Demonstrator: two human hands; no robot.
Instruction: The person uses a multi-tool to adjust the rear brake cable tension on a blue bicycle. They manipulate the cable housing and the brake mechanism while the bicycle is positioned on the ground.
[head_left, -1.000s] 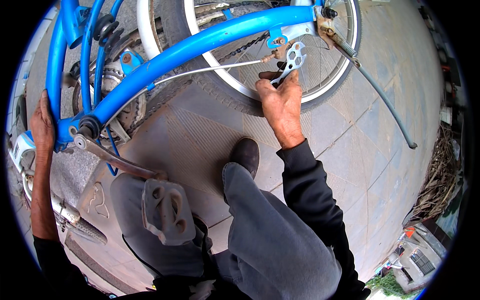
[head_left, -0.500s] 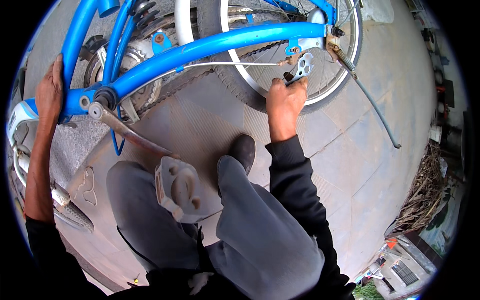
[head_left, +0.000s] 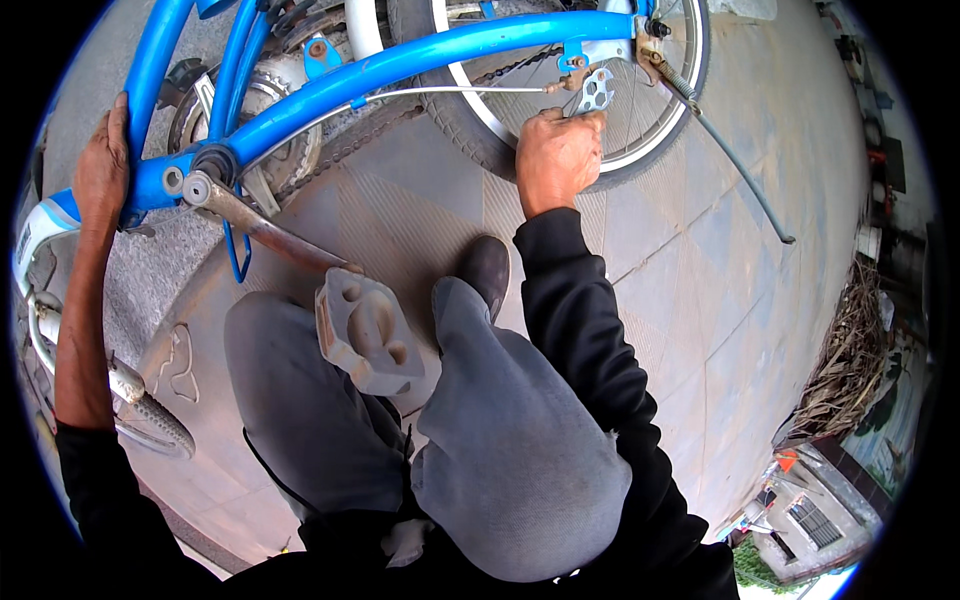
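A blue bicycle frame [head_left: 450, 52] lies across the upper part of the view. My left hand [head_left: 101, 165] is closed on its tube at the left, just before the crank joint. In my right hand [head_left: 557, 158] is a flat silver multi-hole wrench [head_left: 597, 91], its holed end poking out past the fingers. The wrench is beside a rusty cable fitting [head_left: 574, 79] near the rear wheel [head_left: 652, 155]; whether they touch, I cannot tell. A thin cable [head_left: 450, 90] runs along the frame to that fitting. The fingertips of my right hand are partly hidden.
A worn crank arm [head_left: 270, 232] slants toward me, ending in a pale pedal [head_left: 368, 332] between my knees. Behind it hangs a chain [head_left: 375, 137]. A kickstand [head_left: 742, 182] sticks out at the right over the tiled floor [head_left: 690, 330]. Dry sticks [head_left: 840, 370] are piled at the right edge.
The view has shifted, so bicycle and legs sit a little differently in it. My right hand has turned the wrench slightly near the cable fitting. My left hand keeps its hold on the frame.
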